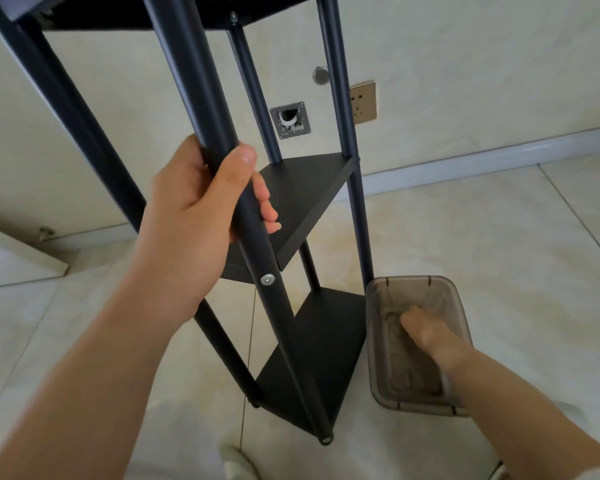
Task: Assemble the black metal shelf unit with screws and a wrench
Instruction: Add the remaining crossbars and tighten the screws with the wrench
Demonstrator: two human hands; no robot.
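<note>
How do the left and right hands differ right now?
The left hand is raised and grips the shelf unit's front pole; the right hand is low, reaching into the translucent bin on the floor. Left-hand fingers wrap the pole plainly; right-hand fingers are blurred, so any grasp is unclear. Both are bare.

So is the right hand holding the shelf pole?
No, the right hand reaches into the plastic bin; the left hand grips the pole.

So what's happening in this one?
A person is partway through putting together a black shelf unit standing on a tiled floor. The left hand grips one of its front poles, just above a fitted silver screw. The right hand reaches into a translucent plastic bin beside the unit; whether it holds anything is unclear.
</note>
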